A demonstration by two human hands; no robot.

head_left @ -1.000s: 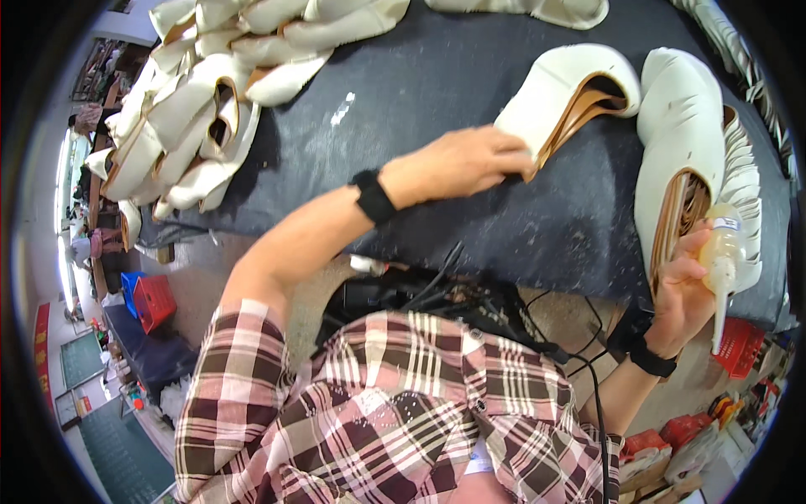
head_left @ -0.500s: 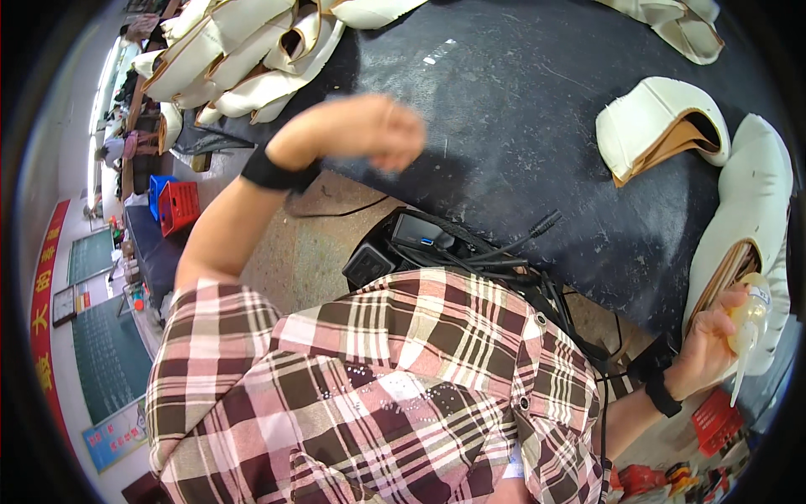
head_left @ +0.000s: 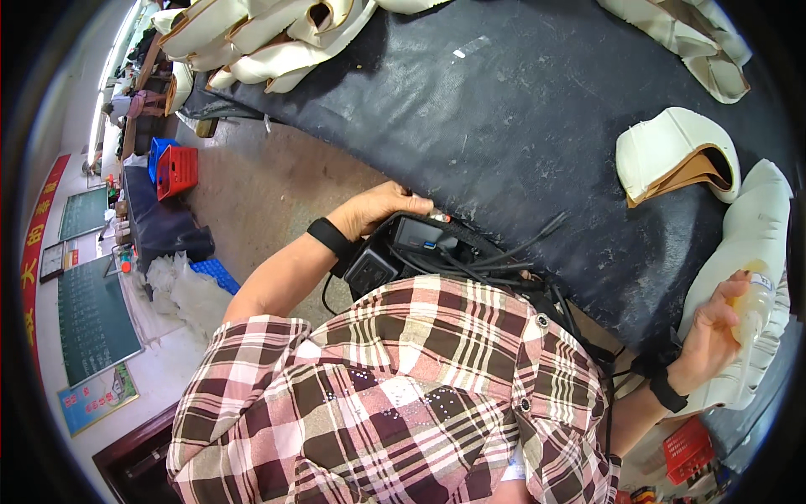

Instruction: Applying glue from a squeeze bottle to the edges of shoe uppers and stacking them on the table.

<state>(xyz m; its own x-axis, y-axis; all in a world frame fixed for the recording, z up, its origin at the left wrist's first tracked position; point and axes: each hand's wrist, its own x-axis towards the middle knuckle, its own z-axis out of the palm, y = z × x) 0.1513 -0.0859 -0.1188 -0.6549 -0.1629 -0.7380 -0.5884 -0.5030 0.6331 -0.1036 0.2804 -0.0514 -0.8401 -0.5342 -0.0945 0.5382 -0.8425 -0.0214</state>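
Observation:
My right hand (head_left: 712, 336) grips a clear squeeze bottle (head_left: 758, 307) of yellowish liquid, its thin nozzle pointing down. Just behind the bottle lies a row of nested white shoe uppers (head_left: 747, 231). A single white upper with tan lining (head_left: 676, 151) rests beside that row. My left hand (head_left: 382, 208) is at the near edge of the dark table (head_left: 504, 126), closed, next to a black device with cables (head_left: 374, 269). By its thumb tip shows a small red and white piece (head_left: 440, 217); whether the fingers hold it is hidden.
Stacked white uppers (head_left: 277, 50) lie at the far left of the table, more (head_left: 697, 42) at the far right. Black cables (head_left: 537, 239) reach over the near edge. Red and blue crates (head_left: 177, 172) stand to the left. Red boxes (head_left: 688, 449) are low on the right.
My left hand has come down from above the table to its near edge beside the black device. My right hand still holds the bottle, and the nozzle has shifted against the uppers.

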